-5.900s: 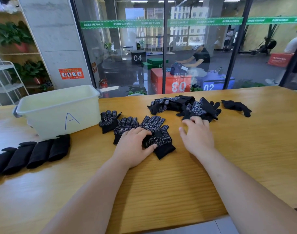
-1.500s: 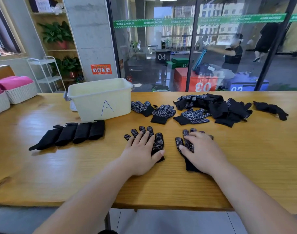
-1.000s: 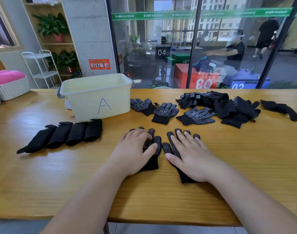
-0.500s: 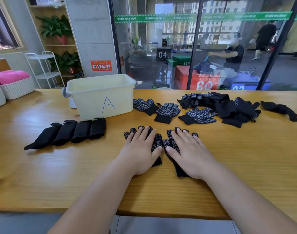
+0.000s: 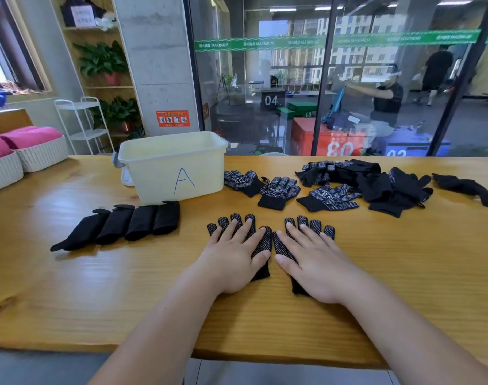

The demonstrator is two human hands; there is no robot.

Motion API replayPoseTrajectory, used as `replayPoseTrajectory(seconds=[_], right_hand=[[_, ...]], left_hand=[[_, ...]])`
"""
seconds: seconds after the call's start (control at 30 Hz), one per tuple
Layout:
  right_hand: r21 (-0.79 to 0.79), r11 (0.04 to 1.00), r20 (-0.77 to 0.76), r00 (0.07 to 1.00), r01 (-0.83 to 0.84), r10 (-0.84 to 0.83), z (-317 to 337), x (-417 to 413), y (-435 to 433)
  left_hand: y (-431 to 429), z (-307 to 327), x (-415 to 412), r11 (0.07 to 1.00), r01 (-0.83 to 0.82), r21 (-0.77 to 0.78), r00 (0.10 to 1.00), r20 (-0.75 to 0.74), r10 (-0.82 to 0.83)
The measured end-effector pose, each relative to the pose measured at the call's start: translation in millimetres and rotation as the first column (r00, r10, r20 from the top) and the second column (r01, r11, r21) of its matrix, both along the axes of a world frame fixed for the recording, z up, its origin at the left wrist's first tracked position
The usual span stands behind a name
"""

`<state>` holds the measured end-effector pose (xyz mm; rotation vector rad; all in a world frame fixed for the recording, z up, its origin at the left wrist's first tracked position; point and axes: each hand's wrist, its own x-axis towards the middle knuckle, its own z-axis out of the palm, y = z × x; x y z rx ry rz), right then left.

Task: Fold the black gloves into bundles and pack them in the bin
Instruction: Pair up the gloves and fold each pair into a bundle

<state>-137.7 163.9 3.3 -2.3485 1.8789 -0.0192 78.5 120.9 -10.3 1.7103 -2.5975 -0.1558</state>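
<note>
Low in the middle of the frame, the left hand (image 5: 231, 259) and right hand (image 5: 317, 262) lie flat with fingers spread, each pressing one of a pair of dotted gloves (image 5: 265, 240) onto the tabletop (image 5: 404, 273). This looks like smoothing before a fold, so next one glove probably goes over the other for rolling. Bare wood runs to the near edge, four bundles (image 5: 131, 225) wait unpacked left of centre below the bin (image 5: 165, 173), and loose gloves (image 5: 376, 184) crowd the upper right.
</note>
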Motion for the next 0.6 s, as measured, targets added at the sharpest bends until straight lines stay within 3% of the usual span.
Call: replayPoseTrajectory(seconds=[0.2,0.27,0.37,0.47,0.53,0.6], right_hand=[[-0.205,0.979,0.199,0.979,0.000,0.042,2.2,-16.4,5.0],[-0.151,0.988,0.182,0.982,-0.023,0.051,1.5,-22.4,6.2],[-0.018,0.999,0.044,0.998,-0.041,0.042,-4.2,-20.9,5.0],[-0.018,1.000,0.029,0.999,-0.016,0.017,-4.8,-15.3,2.0],[-0.028,1.000,0.070,0.997,-0.014,0.016,-4.5,-14.7,0.5],[-0.105,0.994,0.214,0.976,-0.007,0.029,-5.2,-19.1,-1.2]], left_hand=[[4.8,3.2,5.9,0.989,0.002,-0.150,0.984,-0.176,-0.029],[6.9,4.7,6.8,0.996,0.029,-0.081,0.984,-0.171,-0.043],[7.1,1.6,4.7,0.999,0.038,-0.012,0.998,-0.048,-0.038],[5.1,0.8,2.6,1.000,0.028,-0.010,0.999,-0.030,-0.028],[6.1,2.2,3.3,1.000,0.026,-0.017,0.997,-0.066,-0.027],[6.2,4.4,6.8,0.997,0.010,-0.076,0.985,-0.173,-0.023]])
